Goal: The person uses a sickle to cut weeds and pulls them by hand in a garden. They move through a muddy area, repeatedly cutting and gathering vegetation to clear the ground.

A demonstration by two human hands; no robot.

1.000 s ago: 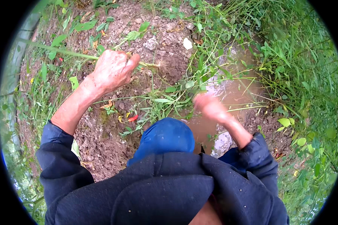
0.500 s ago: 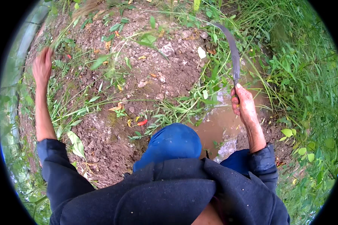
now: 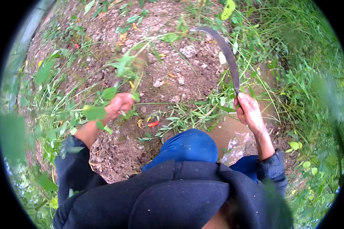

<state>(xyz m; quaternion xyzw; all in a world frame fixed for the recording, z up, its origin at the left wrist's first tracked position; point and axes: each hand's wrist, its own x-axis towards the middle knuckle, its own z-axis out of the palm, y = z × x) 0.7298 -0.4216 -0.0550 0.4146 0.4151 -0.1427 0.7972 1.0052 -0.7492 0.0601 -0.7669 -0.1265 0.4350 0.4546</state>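
Note:
My right hand [image 3: 248,110] grips the short handle of a sickle [image 3: 227,53], its dark curved blade pointing away and bending left at the tip. Left of it, my left hand [image 3: 120,104] is closed low around a leafy green weed [image 3: 124,63], whose stem rises from the fingers toward the blade's tip. Loose leaves [image 3: 93,112] partly cover this hand and wrist, so the exact grip is hard to see. Cut green stems [image 3: 193,114] lie between the hands, and a red chilli-like pod [image 3: 153,123] rests on the soil just right of my left hand.
Bare lumpy soil [image 3: 164,72] slopes ahead of me. Muddy water [image 3: 227,133] lies in a ditch by my blue-clad knee [image 3: 189,147]. Dense grass [image 3: 305,57] borders the right side, and blurred leaves [image 3: 11,137] hang close at the left.
My left hand has come in from the far left to the weed near the middle; the blurred dry grass by it is out of view. The sickle's blade has swung left.

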